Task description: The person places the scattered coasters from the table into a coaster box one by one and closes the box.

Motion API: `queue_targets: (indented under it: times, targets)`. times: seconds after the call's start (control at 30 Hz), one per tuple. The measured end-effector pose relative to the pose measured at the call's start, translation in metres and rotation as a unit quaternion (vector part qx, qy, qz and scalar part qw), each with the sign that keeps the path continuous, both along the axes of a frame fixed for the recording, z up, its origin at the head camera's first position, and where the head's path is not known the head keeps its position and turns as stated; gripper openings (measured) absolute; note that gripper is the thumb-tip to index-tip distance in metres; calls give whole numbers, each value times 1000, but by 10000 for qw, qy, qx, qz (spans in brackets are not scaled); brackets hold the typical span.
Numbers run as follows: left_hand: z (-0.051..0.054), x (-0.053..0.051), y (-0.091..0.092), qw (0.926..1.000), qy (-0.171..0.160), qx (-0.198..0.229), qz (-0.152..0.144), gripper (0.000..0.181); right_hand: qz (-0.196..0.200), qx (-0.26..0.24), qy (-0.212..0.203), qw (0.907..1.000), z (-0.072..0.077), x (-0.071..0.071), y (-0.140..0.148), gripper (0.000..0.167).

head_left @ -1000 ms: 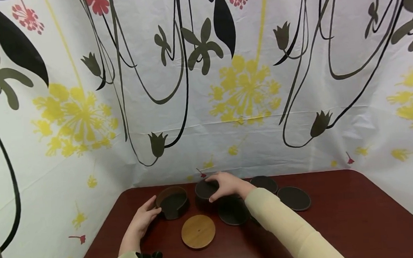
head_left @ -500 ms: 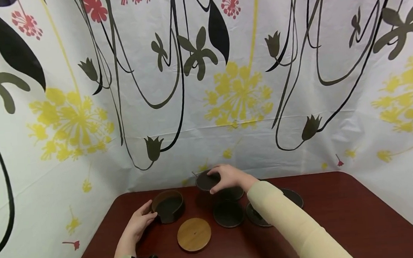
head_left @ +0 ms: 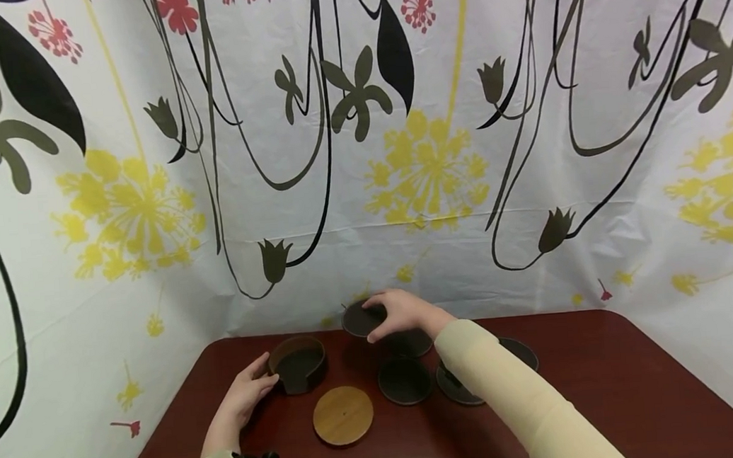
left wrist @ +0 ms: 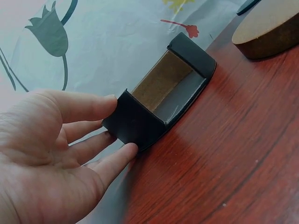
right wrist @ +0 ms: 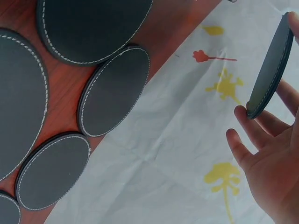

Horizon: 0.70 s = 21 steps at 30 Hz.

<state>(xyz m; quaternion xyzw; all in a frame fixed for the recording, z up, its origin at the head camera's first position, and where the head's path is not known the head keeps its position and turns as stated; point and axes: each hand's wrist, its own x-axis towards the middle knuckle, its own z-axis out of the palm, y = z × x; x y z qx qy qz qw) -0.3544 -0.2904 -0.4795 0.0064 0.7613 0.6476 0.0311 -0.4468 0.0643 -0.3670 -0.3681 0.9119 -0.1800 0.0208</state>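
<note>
My left hand rests its fairly straight fingers against the outer wall of a round dark coaster holder at the table's back left. In the left wrist view, the holder shows a brown lining and a notch cut in its wall. My right hand holds a round dark coaster by its rim above the back of the table. The right wrist view shows that coaster tilted nearly edge-on between thumb and fingers, apart from the table.
Several dark coasters with pale stitching lie on the red-brown table, one coaster near the middle. A round wooden disc lies in front of the holder. A floral sheet hangs behind the table; my right sleeve partly covers two coasters.
My right hand has raised the coaster slightly, uncovering more of the coaster behind and beneath it. The left hand stays at the holder. The head view has shifted a little.
</note>
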Motion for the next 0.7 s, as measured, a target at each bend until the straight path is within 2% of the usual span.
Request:
queue_targets:
  times: [0.13, 0.37, 0.53, 0.7]
  targets:
    - [1, 0, -1, 10000, -48, -13, 0, 67, 130, -56, 78, 9999, -1, 1, -6, 70]
    - [5, -2, 1, 10000, -28, 13, 36, 69, 18, 46, 163, 9999, -5, -5, -23, 72]
    - [1, -1, 1, 9999, -62, -11, 99, 70, 126, 101, 304, 9994, -13, -6, -35, 72]
    - [-1, 0, 0, 9999, -53, 14, 148, 70, 138, 115, 215, 9996, -19, -3, -47, 73]
